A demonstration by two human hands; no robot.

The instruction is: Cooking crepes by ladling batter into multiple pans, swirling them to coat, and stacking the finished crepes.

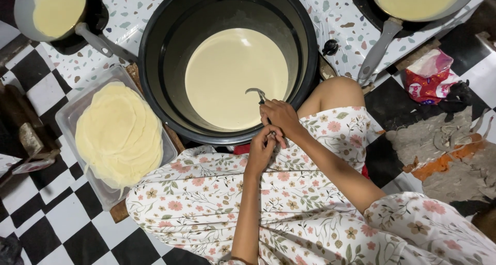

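Your right hand (279,116) has its fingers curled tight around the thin metal ladle handle (257,93), whose hooked end sticks out just beyond them over the pale batter in the big black round pot (155,32). Your left hand (262,148) is clenched just below, touching the right fingers.

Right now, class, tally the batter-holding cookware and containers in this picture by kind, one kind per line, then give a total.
Frying pans with batter: 2, upper left and upper right
Large black pot of batter: 1
Clear tray of stacked crepes: 1
Ladle, held at the pot's rim by both hands, right hand, left hand: 1
Total: 5
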